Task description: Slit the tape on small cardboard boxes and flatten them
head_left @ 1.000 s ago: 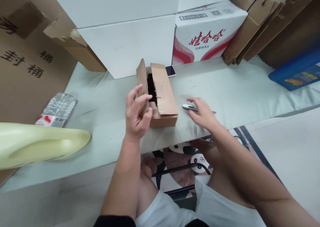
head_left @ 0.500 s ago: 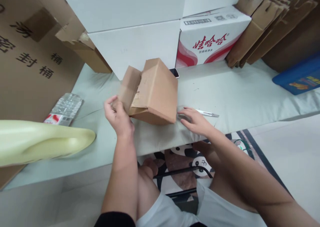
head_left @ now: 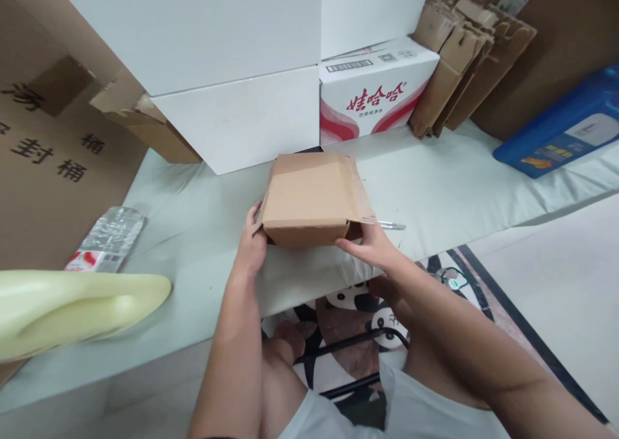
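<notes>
A small brown cardboard box [head_left: 313, 194] lies on the pale green table cover [head_left: 454, 187], its broad face up and a flap edge at the right. My left hand [head_left: 251, 245] grips its near left corner. My right hand [head_left: 370, 244] holds the near right corner, fingers under the flap. A slim utility knife [head_left: 393, 225] lies on the cover just right of the box, partly hidden by it.
Large white boxes [head_left: 242, 117] and a red-and-white printed carton [head_left: 372, 94] stand behind. Folded brown cartons [head_left: 459, 58] lean at back right, beside a blue box [head_left: 556, 133]. A crushed plastic bottle [head_left: 109, 236] and a pale yellow object [head_left: 72, 303] lie left.
The box was turned from standing with its opening up to lying flat. My right hand left the knife and took the box's right corner; my left hand shifted to its left corner.
</notes>
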A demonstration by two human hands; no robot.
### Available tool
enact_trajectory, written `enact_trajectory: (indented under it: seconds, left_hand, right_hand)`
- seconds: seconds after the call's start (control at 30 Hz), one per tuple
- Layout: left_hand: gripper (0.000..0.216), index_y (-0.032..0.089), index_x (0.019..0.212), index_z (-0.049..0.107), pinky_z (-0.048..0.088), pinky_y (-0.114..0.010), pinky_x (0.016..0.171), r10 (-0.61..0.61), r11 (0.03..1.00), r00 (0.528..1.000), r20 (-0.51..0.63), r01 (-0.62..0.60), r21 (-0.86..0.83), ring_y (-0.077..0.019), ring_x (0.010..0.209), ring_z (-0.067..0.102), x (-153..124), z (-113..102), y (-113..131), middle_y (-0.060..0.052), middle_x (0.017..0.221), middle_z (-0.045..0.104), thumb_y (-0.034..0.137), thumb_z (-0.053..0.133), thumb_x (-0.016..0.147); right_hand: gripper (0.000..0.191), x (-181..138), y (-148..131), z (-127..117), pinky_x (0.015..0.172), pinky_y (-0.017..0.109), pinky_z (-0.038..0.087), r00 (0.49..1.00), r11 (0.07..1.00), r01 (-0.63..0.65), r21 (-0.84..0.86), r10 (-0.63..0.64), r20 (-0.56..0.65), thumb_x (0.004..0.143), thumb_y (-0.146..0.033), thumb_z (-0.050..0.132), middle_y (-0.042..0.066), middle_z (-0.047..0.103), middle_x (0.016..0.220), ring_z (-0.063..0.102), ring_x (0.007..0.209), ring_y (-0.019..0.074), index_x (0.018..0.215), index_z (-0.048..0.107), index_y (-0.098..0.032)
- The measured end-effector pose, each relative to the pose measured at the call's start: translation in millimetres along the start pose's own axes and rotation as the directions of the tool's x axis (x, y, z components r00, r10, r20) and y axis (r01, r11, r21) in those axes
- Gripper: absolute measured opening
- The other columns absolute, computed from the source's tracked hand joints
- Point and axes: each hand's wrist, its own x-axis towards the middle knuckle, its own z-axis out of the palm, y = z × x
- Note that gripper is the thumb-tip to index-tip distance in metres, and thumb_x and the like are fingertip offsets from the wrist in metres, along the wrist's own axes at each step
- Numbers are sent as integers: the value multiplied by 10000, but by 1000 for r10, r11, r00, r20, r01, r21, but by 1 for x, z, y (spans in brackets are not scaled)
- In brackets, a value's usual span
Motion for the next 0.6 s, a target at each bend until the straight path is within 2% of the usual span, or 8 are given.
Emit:
enact_trajectory:
  seconds: [0.07, 0.13, 0.2, 0.3, 0.37, 0.43, 0.5, 0.6]
  left_hand:
    - [629, 218, 1328, 596, 579, -479, 971, -83, 996, 997, -5, 83, 37, -363, 1286, 616, -1, 2, 6, -146, 1337, 673, 547, 696, 802]
    - [620, 196, 1286, 611, 575, -506, 969, -82, 995, 996, -19, 83, 47, -366, 1223, 652, -2, 3, 11, -148, 1243, 709, 585, 670, 807]
    - [531, 199, 1186, 668, 524, -509, 1058, 32, 998, 999, -12, -31, 61, -354, 1259, 635, -1, 1, 14, -135, 1218, 720, 593, 639, 831]
    - [416, 201, 977, 738, 462, -492, 1121, 243, 955, 970, 1, -239, 173, -340, 1250, 629, -1, -4, 16, -119, 1144, 741, 574, 612, 845]
    - [376, 195, 806, 713, 507, -461, 1025, 320, 913, 948, 7, -310, 265, -314, 1081, 676, -2, -7, 18, -100, 970, 745, 553, 607, 841]
    - [354, 197, 723, 652, 534, -391, 870, 341, 896, 940, 21, -331, 295, -256, 881, 674, -6, -9, 21, -61, 815, 703, 526, 607, 842]
    - [313, 198, 755, 636, 512, -327, 747, 332, 906, 943, 29, -328, 269, -209, 764, 634, -10, -9, 26, -27, 750, 663, 499, 620, 840]
    - [271, 200, 918, 683, 486, -285, 705, 311, 935, 950, 9, -308, 174, -196, 785, 620, -16, -6, 34, -25, 815, 679, 456, 624, 853]
  right_hand:
    - [562, 0, -2, 1, 926, 552, 572, 999, 998, -41, 57, 41, 3, 822, -564, 713, 133, 700, 1060, 673, 1080, 343, 1255, 621, -218]
    - [511, 1, -3, 0, 810, 494, 589, 996, 994, -86, 64, 88, -27, 795, -578, 729, 108, 696, 925, 688, 921, 307, 1131, 645, -203]
    - [491, 4, -2, -2, 757, 461, 572, 985, 992, -126, 16, 127, -116, 748, -593, 754, 98, 684, 870, 671, 840, 284, 1015, 635, -199]
    - [498, 8, -1, -7, 739, 429, 540, 957, 985, -168, -25, 157, -245, 697, -596, 775, 97, 674, 879, 645, 822, 264, 941, 584, -206]
    - [514, 9, -2, -9, 730, 402, 520, 936, 981, -194, 15, 189, -298, 674, -581, 786, 77, 660, 900, 624, 826, 244, 942, 536, -222]
    - [521, 9, -3, -11, 695, 361, 487, 912, 972, -228, 62, 236, -335, 651, -548, 802, 28, 626, 867, 578, 780, 207, 932, 487, -242]
    - [479, 9, -3, -14, 650, 320, 447, 899, 956, -247, 155, 286, -332, 672, -528, 782, -19, 567, 789, 515, 707, 169, 905, 467, -253]
    - [375, 11, 0, -17, 618, 295, 432, 902, 893, -248, 374, 354, -247, 786, -575, 661, -23, 535, 731, 496, 655, 151, 838, 497, -242]
